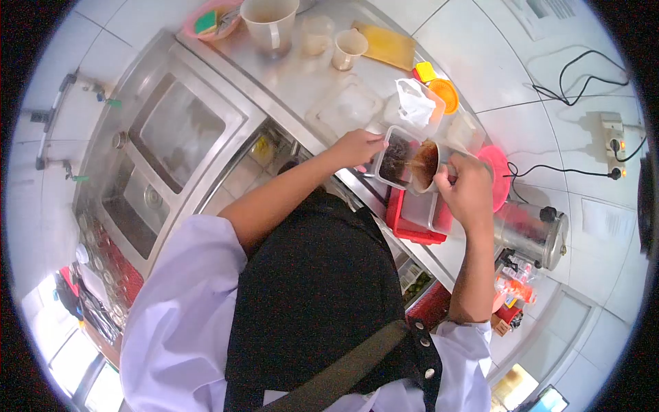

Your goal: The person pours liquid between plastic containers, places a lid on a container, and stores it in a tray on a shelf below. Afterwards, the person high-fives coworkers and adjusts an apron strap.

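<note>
My left hand (pixel 358 149) pinches the rim of a clear plastic container (pixel 395 158) with dark contents, held tilted over the counter's front edge. Fingers curled, my right hand (pixel 468 187) grips a cup (pixel 427 165) with brown contents, right beside the container; its mouth faces the container. Whether anything passes between them is too blurred to tell. Just below the two, a red tray (pixel 417 239) holds a pale plastic box (pixel 417 209). Behind the container, a white plastic bag (pixel 414 103) lies in another clear container.
Along the steel counter (pixel 295 89) stand a large white jug (pixel 270 24), a small white cup (pixel 349 49), a yellow board (pixel 384 47) and an orange lid (pixel 444 96). A steel sink (pixel 180 130) is at left. A pink bowl (pixel 498 177) and a steel cylinder (pixel 532 233) are at right.
</note>
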`<state>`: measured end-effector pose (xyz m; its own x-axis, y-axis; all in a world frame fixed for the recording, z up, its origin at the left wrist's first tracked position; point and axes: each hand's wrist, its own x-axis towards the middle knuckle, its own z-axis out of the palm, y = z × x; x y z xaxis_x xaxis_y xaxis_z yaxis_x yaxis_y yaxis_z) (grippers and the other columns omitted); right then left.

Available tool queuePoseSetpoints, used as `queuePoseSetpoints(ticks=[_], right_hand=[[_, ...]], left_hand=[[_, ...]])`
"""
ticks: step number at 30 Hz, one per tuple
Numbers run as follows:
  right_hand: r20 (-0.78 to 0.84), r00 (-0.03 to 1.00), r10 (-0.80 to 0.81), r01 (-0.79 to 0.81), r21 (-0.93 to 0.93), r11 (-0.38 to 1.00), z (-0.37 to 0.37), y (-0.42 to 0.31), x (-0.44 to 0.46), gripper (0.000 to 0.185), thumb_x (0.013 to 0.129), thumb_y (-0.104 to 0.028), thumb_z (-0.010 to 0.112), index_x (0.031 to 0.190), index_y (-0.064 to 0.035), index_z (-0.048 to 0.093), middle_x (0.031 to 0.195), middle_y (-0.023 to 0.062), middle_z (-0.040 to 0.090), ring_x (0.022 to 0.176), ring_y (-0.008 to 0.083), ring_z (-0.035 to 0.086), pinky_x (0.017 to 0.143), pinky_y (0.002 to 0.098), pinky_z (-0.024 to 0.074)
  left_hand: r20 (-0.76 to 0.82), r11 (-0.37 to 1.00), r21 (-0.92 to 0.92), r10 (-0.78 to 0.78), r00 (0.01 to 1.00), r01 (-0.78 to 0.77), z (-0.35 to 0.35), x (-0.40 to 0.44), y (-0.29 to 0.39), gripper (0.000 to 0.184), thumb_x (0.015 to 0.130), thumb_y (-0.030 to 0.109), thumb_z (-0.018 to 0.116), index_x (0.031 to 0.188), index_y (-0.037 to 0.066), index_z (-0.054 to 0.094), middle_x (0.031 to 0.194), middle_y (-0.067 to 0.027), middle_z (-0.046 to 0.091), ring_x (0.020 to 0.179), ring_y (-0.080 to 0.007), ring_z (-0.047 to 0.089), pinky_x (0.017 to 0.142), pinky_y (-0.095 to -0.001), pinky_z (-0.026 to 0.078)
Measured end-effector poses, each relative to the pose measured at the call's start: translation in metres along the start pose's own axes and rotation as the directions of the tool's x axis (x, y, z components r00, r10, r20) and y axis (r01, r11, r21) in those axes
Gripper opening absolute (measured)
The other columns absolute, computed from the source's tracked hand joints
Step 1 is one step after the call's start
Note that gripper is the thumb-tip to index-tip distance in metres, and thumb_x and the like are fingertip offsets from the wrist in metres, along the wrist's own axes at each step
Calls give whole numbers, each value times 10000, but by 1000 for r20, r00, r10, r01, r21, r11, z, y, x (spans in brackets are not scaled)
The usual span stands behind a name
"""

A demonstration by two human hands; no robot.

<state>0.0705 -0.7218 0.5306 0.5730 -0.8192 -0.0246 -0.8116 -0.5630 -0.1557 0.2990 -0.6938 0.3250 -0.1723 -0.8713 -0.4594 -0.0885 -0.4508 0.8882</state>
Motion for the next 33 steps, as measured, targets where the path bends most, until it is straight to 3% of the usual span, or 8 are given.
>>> queuePoseSetpoints(ticks=[5, 10, 17, 21, 25, 28, 30, 33], right_hand=[[7, 999, -44, 45, -89, 995, 6, -14, 2, 269, 828, -268, 707, 836, -6, 651, 793, 239, 646, 815, 430, 652, 775, 533, 523], [33, 966, -258, 260, -154, 953, 18, -23, 4, 238, 817, -264, 727, 793, -38, 655, 742, 184, 649, 746, 378, 642, 730, 488, 529], [12, 953, -303, 300, -184, 936, 30, -35, 3, 249, 790, -276, 739, 776, -44, 648, 758, 169, 649, 774, 358, 637, 737, 477, 522], [-41, 985, -168, 164, -70, 984, 22, -30, -1, 235, 778, -243, 754, 779, -36, 642, 754, 178, 629, 790, 370, 632, 747, 490, 509], [-125, 991, 47, -33, 108, 994, 17, -9, -6, 193, 789, -171, 740, 769, -17, 626, 741, 190, 601, 765, 377, 616, 733, 496, 484], [-215, 975, 53, -6, 215, 977, 15, 16, -15, 164, 798, -146, 712, 773, -5, 631, 738, 191, 596, 732, 379, 602, 699, 477, 477], [-263, 958, 115, -37, 282, 959, 28, 49, -31, 161, 838, -153, 701, 844, 5, 668, 743, 163, 611, 694, 295, 606, 681, 420, 479], [-175, 867, 466, -247, 662, 708, 36, 86, -58, 218, 964, -167, 617, 976, 35, 700, 809, 92, 658, 765, 140, 593, 727, 338, 482]], left_hand=[[-16, 1000, 0, 25, 1000, -25, 2, 1, -2, 527, 1006, 484, 622, 1404, 139, 638, 1080, -133, 738, 832, -248, 738, 631, -390, 656], [-32, 999, -33, 37, 999, -39, 4, 2, -4, 526, 1007, 487, 620, 1388, 126, 649, 1053, -139, 734, 825, -252, 737, 616, -387, 653], [-17, 1000, -11, 24, 1000, -24, 2, 1, -2, 500, 1006, 469, 624, 1346, 106, 675, 958, -134, 714, 819, -253, 739, 603, -384, 653], [-36, 999, -19, 26, 999, -27, 3, -3, 0, 497, 1003, 465, 629, 1347, 110, 677, 947, -132, 715, 822, -250, 740, 603, -386, 655], [-41, 1000, -3, -6, 999, 6, 4, 1, -1, 551, 987, 477, 646, 1417, 132, 624, 1106, -148, 722, 870, -269, 740, 622, -401, 660], [-17, 1000, -19, -22, 1000, 21, 2, 4, -5, 600, 976, 486, 660, 1461, 140, 584, 1232, -147, 703, 914, -282, 738, 637, -409, 660], [22, 999, -23, -28, 999, 28, 0, 4, -4, 625, 971, 491, 666, 1477, 139, 567, 1288, -143, 689, 938, -286, 736, 643, -411, 660], [17, 1000, -17, -24, 1000, 24, -1, 2, -2, 650, 965, 492, 672, 1484, 118, 557, 1303, -129, 685, 993, -267, 728, 658, -405, 655]])
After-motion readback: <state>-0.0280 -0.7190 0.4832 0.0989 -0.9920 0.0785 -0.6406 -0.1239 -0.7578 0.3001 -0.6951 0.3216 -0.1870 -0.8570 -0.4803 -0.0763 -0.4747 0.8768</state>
